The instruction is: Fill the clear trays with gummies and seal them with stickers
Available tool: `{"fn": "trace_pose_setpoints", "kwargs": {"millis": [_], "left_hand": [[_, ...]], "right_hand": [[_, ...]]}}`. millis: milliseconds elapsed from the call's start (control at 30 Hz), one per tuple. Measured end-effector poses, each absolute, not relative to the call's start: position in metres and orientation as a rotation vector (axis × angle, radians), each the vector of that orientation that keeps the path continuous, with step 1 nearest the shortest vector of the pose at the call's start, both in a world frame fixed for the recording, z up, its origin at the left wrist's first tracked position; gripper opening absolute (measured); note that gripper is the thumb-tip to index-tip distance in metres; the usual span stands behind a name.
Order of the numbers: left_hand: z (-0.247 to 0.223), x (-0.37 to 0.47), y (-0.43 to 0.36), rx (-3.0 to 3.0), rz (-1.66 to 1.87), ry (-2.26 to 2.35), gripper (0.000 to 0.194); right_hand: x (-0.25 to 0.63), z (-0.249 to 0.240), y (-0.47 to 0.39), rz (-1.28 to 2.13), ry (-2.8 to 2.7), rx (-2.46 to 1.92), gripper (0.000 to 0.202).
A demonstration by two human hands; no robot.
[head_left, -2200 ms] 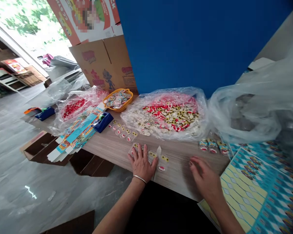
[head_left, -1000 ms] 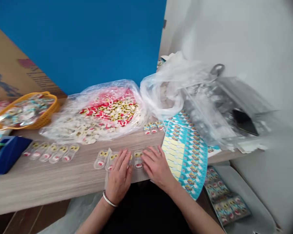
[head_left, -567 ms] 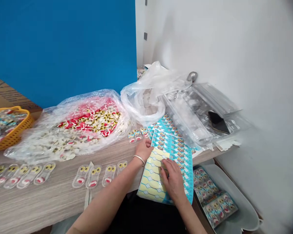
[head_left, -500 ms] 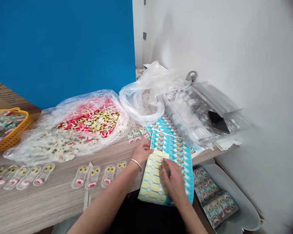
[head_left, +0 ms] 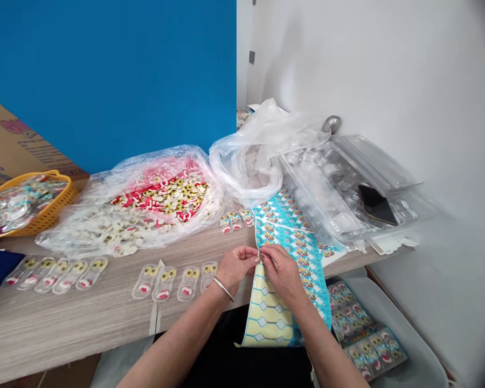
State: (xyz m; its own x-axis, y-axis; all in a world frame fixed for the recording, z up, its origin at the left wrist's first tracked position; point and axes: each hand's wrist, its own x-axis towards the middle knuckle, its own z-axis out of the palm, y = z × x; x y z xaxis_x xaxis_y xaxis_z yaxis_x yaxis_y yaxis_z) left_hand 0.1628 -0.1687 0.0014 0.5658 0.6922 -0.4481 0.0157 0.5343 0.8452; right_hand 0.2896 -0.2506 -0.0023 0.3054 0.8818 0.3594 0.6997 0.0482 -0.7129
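A sticker sheet hangs over the table's front edge, its left part bare yellow backing with pale label-shaped outlines and its right part printed blue. My left hand wears a bangle and pinches the sheet's left edge. Right beside it, my right hand is closed at the same spot, fingertips meeting the left ones. What lies between the fingertips is too small to make out. Left of my hands, clear plastic cases with yellow eyes and red mouth pieces lie in a row. A few labelled cases lie behind my left hand.
A clear bag of small red, white and yellow pieces lies behind the row. At left stands a yellow basket of finished-looking cases. A clear plastic tray with a black phone is at right. Packed cases sit below, right.
My right hand has moved up from the yellow backing to the sheet's left edge, meeting my left hand. Both hands now pinch there. The view has shifted slightly left.
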Motion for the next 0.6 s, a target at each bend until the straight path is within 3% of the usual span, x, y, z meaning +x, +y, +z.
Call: {"fn": "trace_pose_setpoints", "kwargs": {"millis": [333, 600], "left_hand": [[-0.002, 0.159, -0.178, 0.905, 0.51, 0.819, 0.024], [-0.011, 0.159, -0.178, 1.002, 0.51, 0.911, 0.017]], "right_hand": [[0.274, -0.001, -0.252, 0.206, -1.388, -1.725, 0.017], [0.281, -0.017, -0.244, 0.621, -0.719, -1.663, 0.026]]}}
